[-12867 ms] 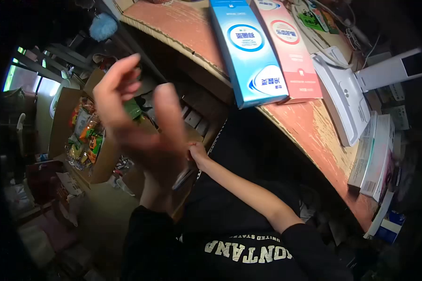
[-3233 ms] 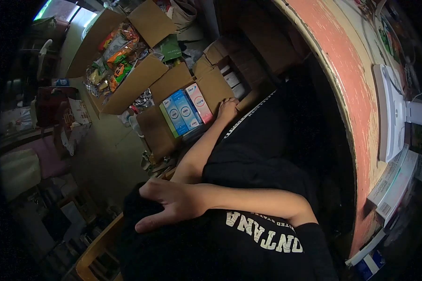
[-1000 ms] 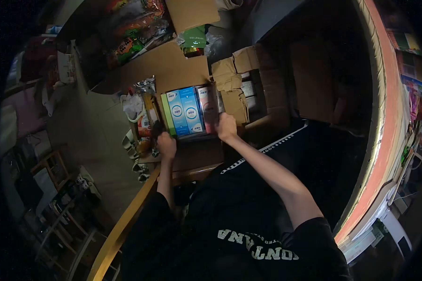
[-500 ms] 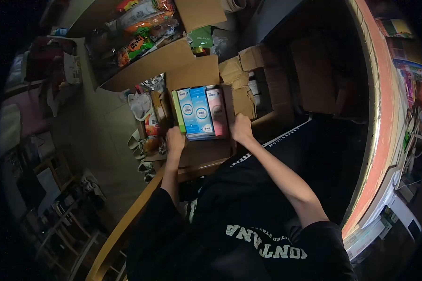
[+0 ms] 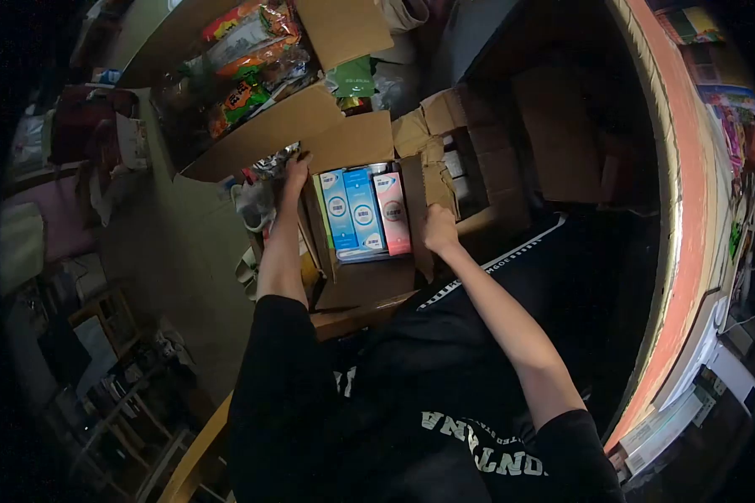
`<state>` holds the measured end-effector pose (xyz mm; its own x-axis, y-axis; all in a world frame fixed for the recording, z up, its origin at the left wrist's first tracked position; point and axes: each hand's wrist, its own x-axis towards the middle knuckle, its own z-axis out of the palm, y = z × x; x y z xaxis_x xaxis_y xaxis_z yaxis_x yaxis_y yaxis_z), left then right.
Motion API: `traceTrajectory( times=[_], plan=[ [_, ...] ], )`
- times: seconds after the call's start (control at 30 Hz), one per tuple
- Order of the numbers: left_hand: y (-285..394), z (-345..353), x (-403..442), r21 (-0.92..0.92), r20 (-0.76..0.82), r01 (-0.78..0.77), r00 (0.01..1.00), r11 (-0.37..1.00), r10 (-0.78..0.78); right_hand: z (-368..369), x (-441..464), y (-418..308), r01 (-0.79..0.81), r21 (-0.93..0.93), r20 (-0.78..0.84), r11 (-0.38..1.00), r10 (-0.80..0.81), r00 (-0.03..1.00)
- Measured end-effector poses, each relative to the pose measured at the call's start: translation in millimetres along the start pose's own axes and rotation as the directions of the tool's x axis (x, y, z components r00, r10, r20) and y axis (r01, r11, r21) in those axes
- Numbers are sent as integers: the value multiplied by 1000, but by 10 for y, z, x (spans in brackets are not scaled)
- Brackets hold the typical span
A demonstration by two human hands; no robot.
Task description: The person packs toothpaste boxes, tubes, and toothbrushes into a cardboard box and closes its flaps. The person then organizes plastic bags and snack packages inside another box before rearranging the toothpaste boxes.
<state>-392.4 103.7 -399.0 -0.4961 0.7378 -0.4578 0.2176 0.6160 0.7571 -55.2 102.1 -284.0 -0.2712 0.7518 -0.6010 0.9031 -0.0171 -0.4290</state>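
Observation:
An open cardboard box (image 5: 369, 281) stands in front of me, its flaps spread. Inside it are two blue boxes (image 5: 362, 210) side by side, a pink box (image 5: 393, 214) to their right and a green edge at their left. My left hand (image 5: 297, 170) is at the far left corner of the cardboard box, its fingers curled at the flap there. My right hand (image 5: 439, 228) is closed on the right flap of the same box, near its front corner.
A larger carton (image 5: 268, 130) of snack bags stands beyond, at the upper left. Another opened carton (image 5: 499, 168) is at the right. A pink-edged table (image 5: 684, 210) runs along the right side. A wooden chair arm (image 5: 195, 448) shows at lower left.
My left hand has moved from the near left corner of the box to its far left corner. My right hand has stayed at the right flap. The pink box now lies in clearer light.

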Motion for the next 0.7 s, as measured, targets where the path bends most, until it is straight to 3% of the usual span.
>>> traceTrajectory(
  times=[0.1, 0.17, 0.23, 0.33, 0.4, 0.47, 0.57, 0.6, 0.63, 0.67, 0.7],
  plan=[
    [210, 147, 0, 152, 42, 51, 997, 987, -58, 15, -23, -7, 37, -38, -21, 999, -37, 999],
    [-24, 234, 202, 96, 83, 101, 991, 990, -109, 32, -12, -12, 8, -14, -53, 1000, -9, 999],
    [40, 280, -10, -335, -179, 50, 977, 941, -116, 33, -7, -29, 0, 8, -69, 1000, 1, 998],
    [275, 207, -286, -409, -127, -44, 992, 912, -9, 31, 46, -45, 22, -35, -26, 999, -23, 999],
    [442, 100, -434, -324, -105, -92, 993, 942, 60, 73, 70, -21, 124, 4, -260, 992, -119, 958],
    [658, 17, -623, -118, 3, -2, 1000, 993, 3, 112, 108, 14, 109, -2, -243, 994, -106, 964],
    [431, -46, -734, -161, -19, -3, 1000, 987, 0, 89, 111, 20, 103, 27, -230, 994, -94, 969],
    [412, -90, -794, -156, -15, -2, 1000, 988, -1, 66, 118, 13, 46, 19, -123, 999, -44, 992],
    [396, -135, -849, -182, 90, -3, 996, 983, 20, 43, 127, 1, -8, 4, -16, 1000, 8, 1000],
    [382, -161, -901, -209, 193, -2, 980, 978, 43, 24, 131, -13, -10, 7, -17, 1000, 10, 1000],
    [432, -180, -978, -206, 197, -1, 980, 978, 43, 18, 128, -24, -31, 25, -12, 999, 32, 999]
  ],
)
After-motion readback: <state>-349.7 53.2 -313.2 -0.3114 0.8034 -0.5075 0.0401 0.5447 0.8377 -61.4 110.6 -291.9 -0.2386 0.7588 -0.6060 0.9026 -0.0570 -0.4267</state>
